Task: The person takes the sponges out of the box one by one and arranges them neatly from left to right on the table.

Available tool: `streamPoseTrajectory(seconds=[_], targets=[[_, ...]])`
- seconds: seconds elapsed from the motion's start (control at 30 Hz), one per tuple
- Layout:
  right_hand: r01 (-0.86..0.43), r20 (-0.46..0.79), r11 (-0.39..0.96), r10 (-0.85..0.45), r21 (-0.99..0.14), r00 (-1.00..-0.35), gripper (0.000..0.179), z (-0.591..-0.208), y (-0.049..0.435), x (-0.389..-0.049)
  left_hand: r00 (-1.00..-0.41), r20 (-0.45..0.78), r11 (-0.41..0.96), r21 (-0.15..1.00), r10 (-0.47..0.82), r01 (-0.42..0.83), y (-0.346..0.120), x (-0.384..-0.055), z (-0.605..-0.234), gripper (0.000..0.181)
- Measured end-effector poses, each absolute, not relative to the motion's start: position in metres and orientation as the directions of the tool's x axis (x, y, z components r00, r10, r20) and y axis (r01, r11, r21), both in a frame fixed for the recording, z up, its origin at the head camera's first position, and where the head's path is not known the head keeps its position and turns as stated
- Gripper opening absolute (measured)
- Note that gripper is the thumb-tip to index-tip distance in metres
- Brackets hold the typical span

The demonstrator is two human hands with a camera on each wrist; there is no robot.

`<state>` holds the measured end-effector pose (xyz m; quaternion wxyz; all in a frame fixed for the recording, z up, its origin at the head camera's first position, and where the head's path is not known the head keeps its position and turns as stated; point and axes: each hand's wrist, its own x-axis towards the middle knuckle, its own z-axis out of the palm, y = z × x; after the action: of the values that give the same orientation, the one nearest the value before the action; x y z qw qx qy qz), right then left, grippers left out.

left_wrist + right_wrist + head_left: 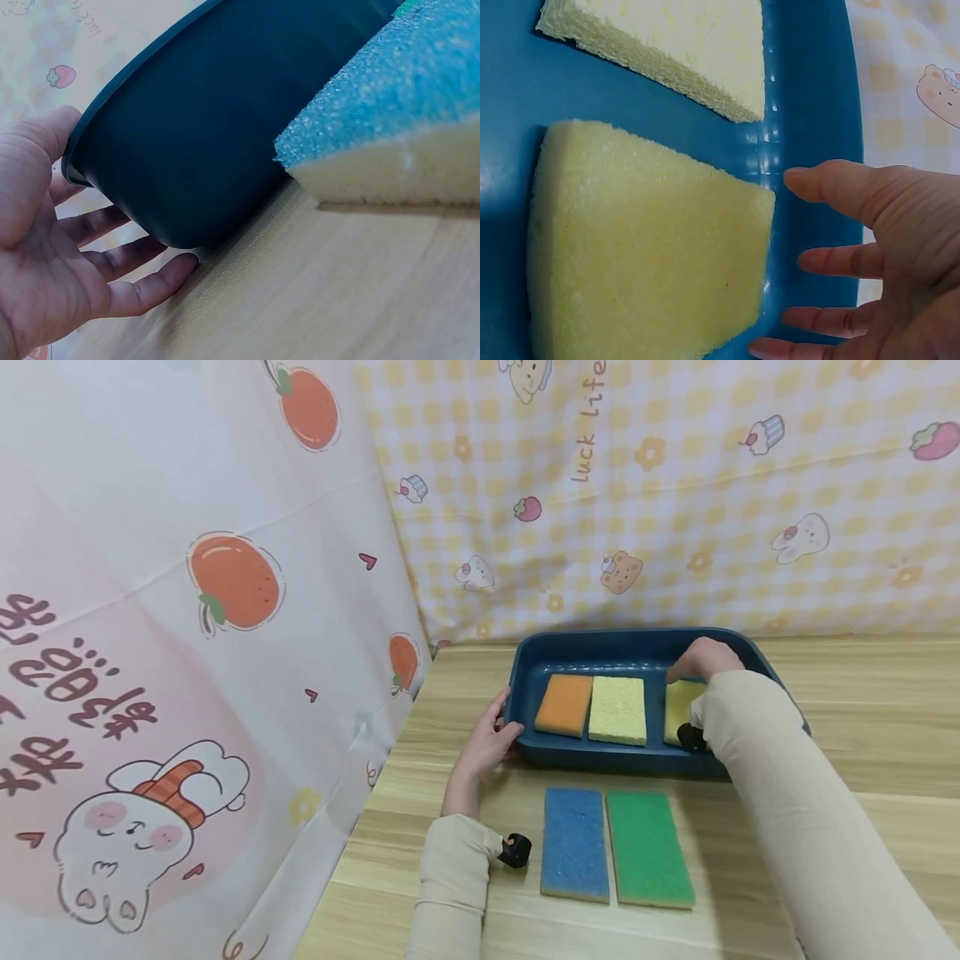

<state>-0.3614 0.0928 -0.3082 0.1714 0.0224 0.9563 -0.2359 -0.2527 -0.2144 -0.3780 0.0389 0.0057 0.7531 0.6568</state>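
Note:
My left hand (pixel 489 745) holds the left end of a dark blue tray (pixel 630 760), thumb at the rim and fingers spread along the outer wall. In the right wrist view, my right hand (pixel 907 255) is over the tray's far side with its fingers apart, beside a yellow sponge (pixel 656 247) and holding nothing. A pale yellow sponge (pixel 617 708) and an orange sponge (pixel 564 703) lie side by side in the tray's left half. The right forearm partly covers the yellow sponge in the head view.
In front of the tray, a blue scouring sponge (pixel 574 843) and a green one (pixel 650 847) lie on the wooden table (pixel 382 868). Patterned cloths (pixel 675 552) hang behind and at the left. Black wrist cameras (pixel 515 851) sit at both cuffs.

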Motion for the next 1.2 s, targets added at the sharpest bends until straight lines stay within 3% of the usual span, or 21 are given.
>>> streamPoseTrajectory(seconds=[0.2, 0.53, 0.83, 1.07, 1.2], targets=[[0.126, -0.412, 0.892, -0.072, -0.433, -0.909, 0.061, -0.306, 0.095, -0.36, -0.998, -0.05, 0.148, 0.988, 0.049, -0.042, -0.214, -0.251, -0.376, 0.064], [0.163, -0.573, 0.932, -0.055, -0.323, -0.818, 0.084, -0.323, 0.099, -0.373, -0.997, -0.069, 0.187, 0.981, 0.044, -0.06, -0.213, -0.251, -0.379, 0.062], [0.195, -0.529, 0.908, -0.033, -0.37, -0.848, 0.079, -0.321, 0.096, -0.372, -0.998, -0.053, 0.183, 0.982, 0.039, -0.045, -0.214, -0.254, -0.378, 0.062], [0.081, -0.458, 0.922, -0.11, -0.378, -0.882, 0.067, -0.312, 0.098, -0.368, -0.998, -0.042, 0.183, 0.982, 0.038, -0.034, -0.212, -0.253, -0.378, 0.062], [0.087, -0.431, 0.916, -0.099, -0.391, -0.897, 0.062, -0.301, 0.098, -0.363, -0.998, -0.038, 0.171, 0.985, 0.044, -0.03, -0.214, -0.254, -0.379, 0.062]])
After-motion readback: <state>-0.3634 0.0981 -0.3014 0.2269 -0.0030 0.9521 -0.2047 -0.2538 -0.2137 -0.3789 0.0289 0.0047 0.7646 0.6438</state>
